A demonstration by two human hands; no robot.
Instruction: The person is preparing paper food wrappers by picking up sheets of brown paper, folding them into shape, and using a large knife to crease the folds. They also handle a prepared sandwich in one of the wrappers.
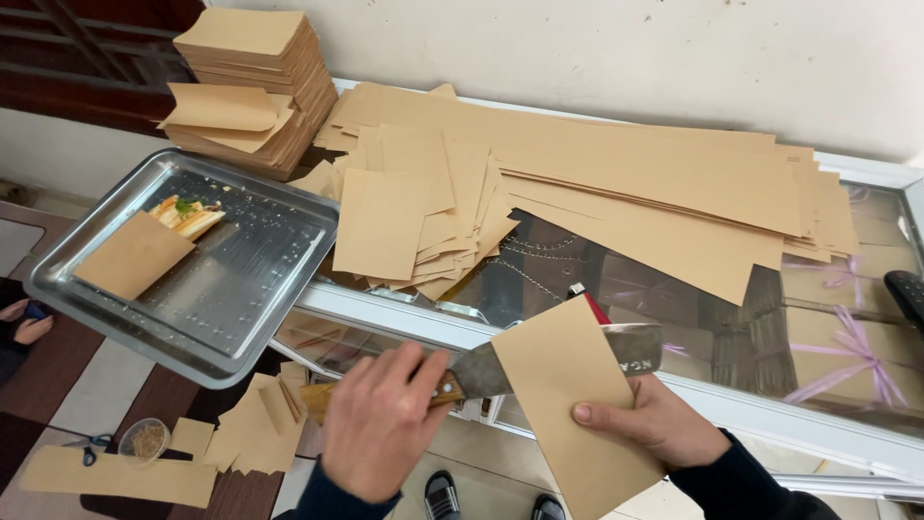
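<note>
Blade control matters: my left hand (pixel 380 433) grips the cleaver (pixel 539 366), my right hand (pixel 654 424) clasps the brown sheet (pixel 568 404) against it; I keep fingers behind the edge.

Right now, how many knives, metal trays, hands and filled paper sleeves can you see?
Knife: 1
Metal tray: 1
Hands: 2, left hand, right hand
Filled paper sleeve: 1
Total: 5

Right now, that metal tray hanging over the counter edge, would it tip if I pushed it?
Probably. The metal tray sits tilted, with much of it seemingly past the glass counter edge, so a push could tip it. It looks thin and light, and its smooth base would likely slide easily. The paper-wrapped snack adds little weight.
</note>
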